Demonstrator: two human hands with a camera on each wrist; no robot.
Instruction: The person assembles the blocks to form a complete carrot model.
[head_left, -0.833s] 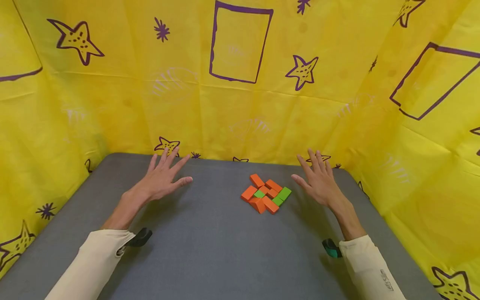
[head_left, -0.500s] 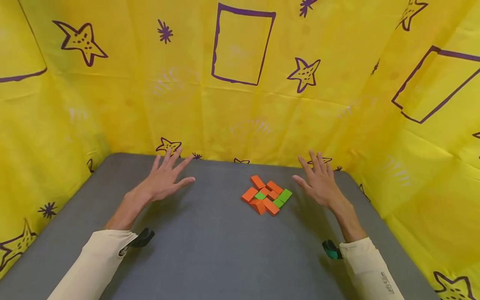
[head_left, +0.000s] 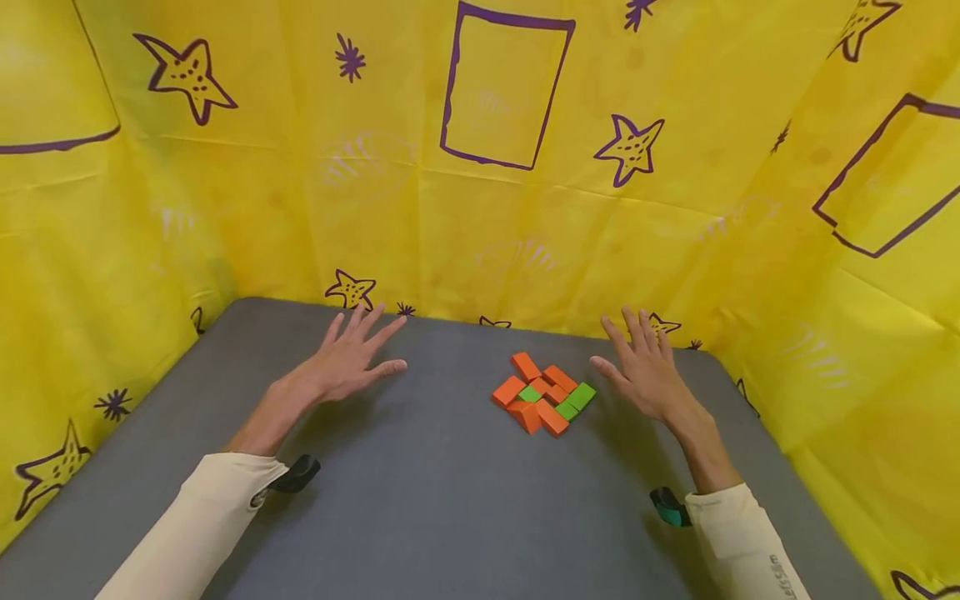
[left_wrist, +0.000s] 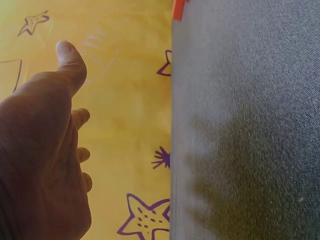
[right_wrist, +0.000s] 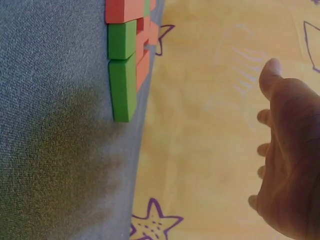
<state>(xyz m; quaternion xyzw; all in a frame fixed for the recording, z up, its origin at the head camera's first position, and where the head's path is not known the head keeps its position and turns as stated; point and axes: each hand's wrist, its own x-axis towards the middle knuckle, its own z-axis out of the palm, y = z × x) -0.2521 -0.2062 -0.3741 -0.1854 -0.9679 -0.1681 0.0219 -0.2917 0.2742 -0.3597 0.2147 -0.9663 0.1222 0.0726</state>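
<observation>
Several orange and green blocks lie grouped flat on the grey table, right of the middle in the head view. Among them are an orange block [head_left: 509, 391] at the left, an orange triangular block [head_left: 526, 416] at the front and a green block [head_left: 582, 395] at the right. My left hand [head_left: 348, 362] hovers over the table to the left of the group, fingers spread, holding nothing. On the other side, my right hand [head_left: 643, 375] hovers close to the green blocks [right_wrist: 123, 90], its fingers straight and spread, also holding nothing. Shadows of both hands fall on the table.
The grey table [head_left: 420, 500] ends at the back and sides against a yellow cloth [head_left: 300, 208] printed with purple stars and rectangles. Dark straps [head_left: 298, 473] stick out at both sleeve cuffs.
The head view has shifted slightly, so table, blocks and hands all appear a little further right. Both hands stay spread above the table, and the blocks keep their arrangement.
</observation>
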